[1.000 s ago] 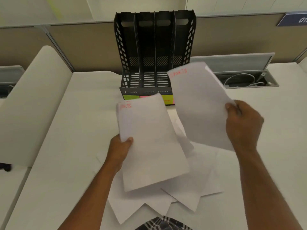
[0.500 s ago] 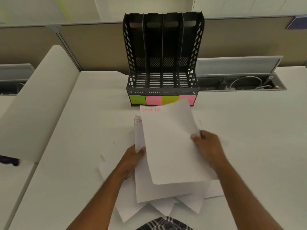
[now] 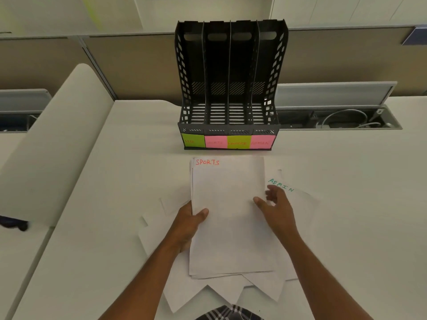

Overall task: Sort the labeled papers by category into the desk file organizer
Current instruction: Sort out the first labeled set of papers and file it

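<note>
A black four-slot file organizer stands at the back of the desk, its slots bare, with green and pink sticky labels along its front reading HR, SPORTS, FINANCE, ADMIN. Below it a small stack of white sheets marked SPORTS is squared up over a loose pile. My left hand grips the stack's left edge, thumb on top. My right hand touches the stack's right edge with its thumb, fingers loosely spread. A sheet marked ADMIN lies to the right, partly under my right hand.
Several loose white sheets fan out under the stack toward me. An open cable tray with cords runs behind the organizer on the right. The white desk meets a curved divider panel at left.
The sheet from my right hand now lies squared on the left hand's stack. My right hand has released its grip and rests at the right edge. The ADMIN sheet is uncovered.
</note>
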